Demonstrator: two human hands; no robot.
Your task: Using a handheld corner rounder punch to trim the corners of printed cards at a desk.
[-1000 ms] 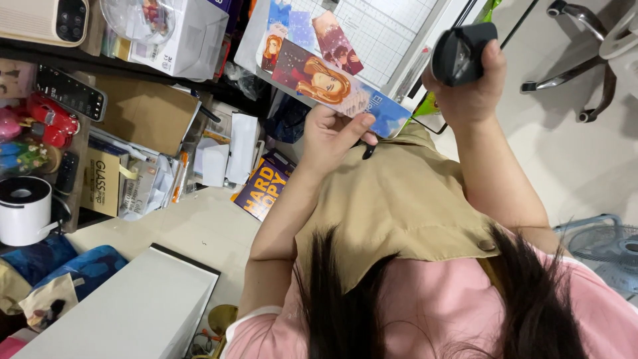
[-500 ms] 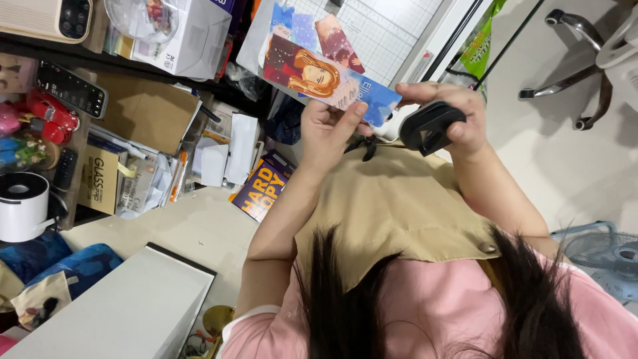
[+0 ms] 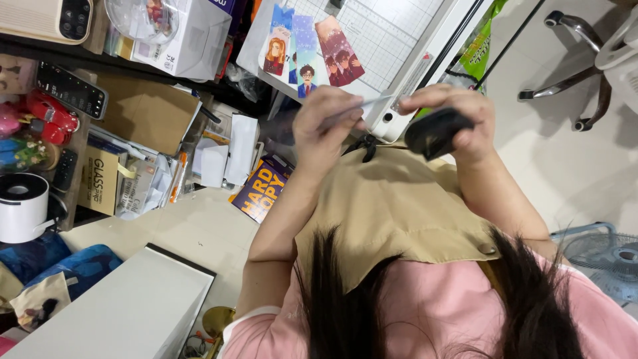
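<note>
— What do you have on the head camera?

— I see the left hand (image 3: 325, 123) raised in front of the tan apron (image 3: 399, 206), its fingers pressed together on a thin laminated paper strip (image 3: 364, 106). The strip is turned nearly edge-on to me, so only a pale sliver shows and I cannot make out its face.

— And the other one?

— The right hand (image 3: 458, 123) is wrapped around a small black handheld punch-like tool (image 3: 435, 131), fingers curled over the top and thumb below. The tool sits just beside the free end of the strip; I cannot tell whether they touch.

— Where is that relative to the bench?

— Both hands hover just in front of the near edge of a white paper trimmer with a grid-marked board (image 3: 392, 33). Three illustrated bookmarks with cartoon figures (image 3: 309, 50) lie side by side on that board, well apart from the held strip.

— Anything around?

— On the left, a shelf holds a white cardboard box (image 3: 193, 36), a brown cardboard sheet (image 3: 143, 110) and a white cylindrical mug-like container (image 3: 23, 209). A purple and yellow book (image 3: 262, 189) lies on the floor below the left forearm.
</note>
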